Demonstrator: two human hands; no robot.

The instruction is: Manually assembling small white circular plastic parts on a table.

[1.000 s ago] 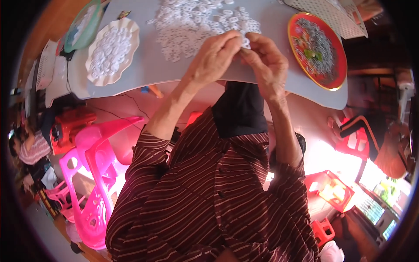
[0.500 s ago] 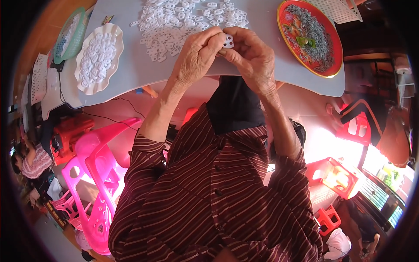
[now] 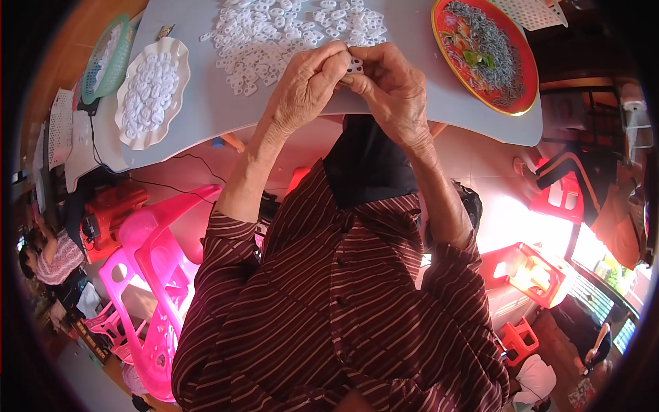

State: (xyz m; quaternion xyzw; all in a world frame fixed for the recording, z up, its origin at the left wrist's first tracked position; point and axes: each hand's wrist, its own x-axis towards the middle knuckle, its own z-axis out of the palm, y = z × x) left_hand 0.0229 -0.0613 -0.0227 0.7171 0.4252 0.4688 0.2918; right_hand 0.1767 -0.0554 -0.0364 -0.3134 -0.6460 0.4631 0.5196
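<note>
Between my two hands, above the table's near edge, is a small white plastic piece with holes (image 3: 355, 66). My left hand (image 3: 310, 84) pinches it from one side, fingers curled. My right hand (image 3: 390, 88) grips its other side between thumb and fingers. Most of the piece is covered by the fingertips. Just beyond my hands, loose white plastic pieces (image 3: 264, 41) lie heaped on the grey table (image 3: 206, 110). To the right, a round red tray with a gold rim (image 3: 458, 86) holds many small grey metal-looking pins (image 3: 498, 58).
A white wavy-edged dish (image 3: 177, 93) of white oval pieces stands at the left, beside a green basket (image 3: 122, 69). A perforated white basket (image 3: 542, 15) is at the far right. Pink chair (image 3: 147, 254) and red stools (image 3: 518, 340) stand around; other people (image 3: 58, 257) sit nearby.
Both hands keep hold of the white piece, which is now more covered by the fingers. The view has shifted slightly.
</note>
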